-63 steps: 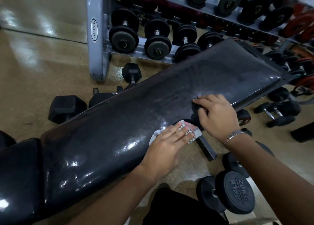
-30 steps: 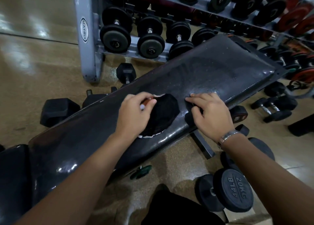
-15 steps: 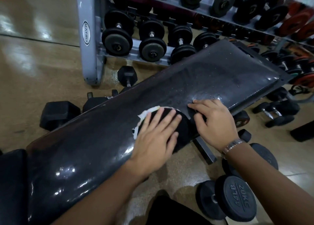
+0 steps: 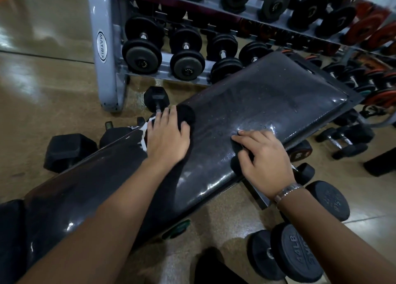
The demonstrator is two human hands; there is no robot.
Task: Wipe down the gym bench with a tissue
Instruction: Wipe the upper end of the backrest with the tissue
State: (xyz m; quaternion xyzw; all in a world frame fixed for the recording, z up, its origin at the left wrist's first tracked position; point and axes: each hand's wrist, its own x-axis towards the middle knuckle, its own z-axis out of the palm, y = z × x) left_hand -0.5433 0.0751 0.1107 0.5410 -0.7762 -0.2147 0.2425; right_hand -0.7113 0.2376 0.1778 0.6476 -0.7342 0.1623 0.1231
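The black padded gym bench (image 4: 267,103) runs diagonally from lower left to upper right, with wet droplets on its wide end. My left hand (image 4: 167,138) presses flat on the tissue (image 4: 145,131) at the pad's far edge. Only white scraps of the tissue show left of the hand, and a dark blurred patch lies by the fingertips. My right hand (image 4: 265,159) sits on the pad's near edge with fingers curled on top and the thumb at the side. A metal watch band is on that wrist.
A grey dumbbell rack (image 4: 100,47) loaded with several dumbbells stands behind the bench. Hex dumbbells (image 4: 68,150) lie on the floor beyond the pad. Round dumbbells (image 4: 300,251) sit near my right forearm, and more (image 4: 347,142) lie at the right.
My left hand has slid the tissue from the pad's near side across to its far edge. My right hand has stayed on the near edge.
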